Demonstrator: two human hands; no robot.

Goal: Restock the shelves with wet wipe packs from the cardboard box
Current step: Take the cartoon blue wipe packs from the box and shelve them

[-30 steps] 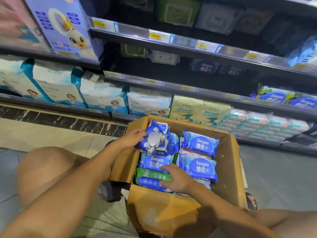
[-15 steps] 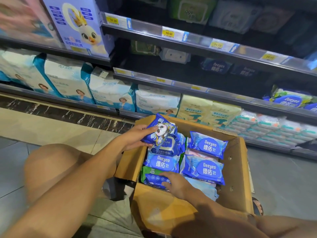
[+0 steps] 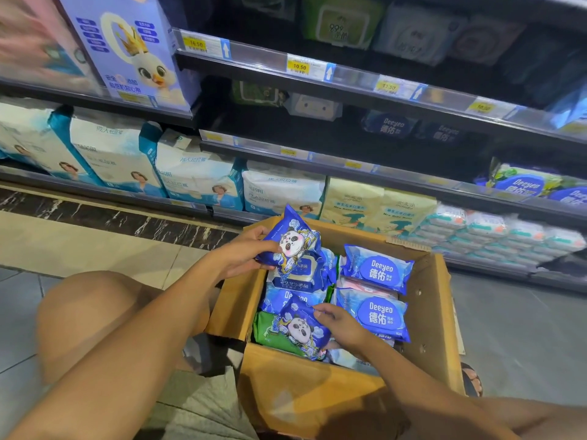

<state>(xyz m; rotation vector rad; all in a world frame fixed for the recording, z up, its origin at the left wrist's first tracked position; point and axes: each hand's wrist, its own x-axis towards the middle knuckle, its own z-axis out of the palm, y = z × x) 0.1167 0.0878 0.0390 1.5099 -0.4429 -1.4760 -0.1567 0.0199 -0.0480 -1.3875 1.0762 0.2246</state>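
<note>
An open cardboard box (image 3: 435, 315) stands on the floor in front of me, holding several wet wipe packs. My left hand (image 3: 241, 257) grips a blue panda-print pack (image 3: 290, 241) above the box's far left corner. My right hand (image 3: 341, 325) holds a second blue panda-print pack (image 3: 301, 330) tilted up at the near side of the box, over a green pack (image 3: 270, 333). Two blue Deeyeo packs (image 3: 378, 269) lie on the right side of the box. The shelves (image 3: 349, 81) rise just behind the box.
Large diaper bags (image 3: 197, 177) fill the bottom shelf at left, and stacked small wipe packs (image 3: 495, 231) sit at right. The dark middle shelf holds a few Deeyeo packs (image 3: 390, 123). My bare knee (image 3: 85, 309) is at left. Tiled floor (image 3: 524, 341) lies right of the box.
My left hand has lifted its panda pack slightly higher. My right hand has pulled a second panda pack up out of the box's near side.
</note>
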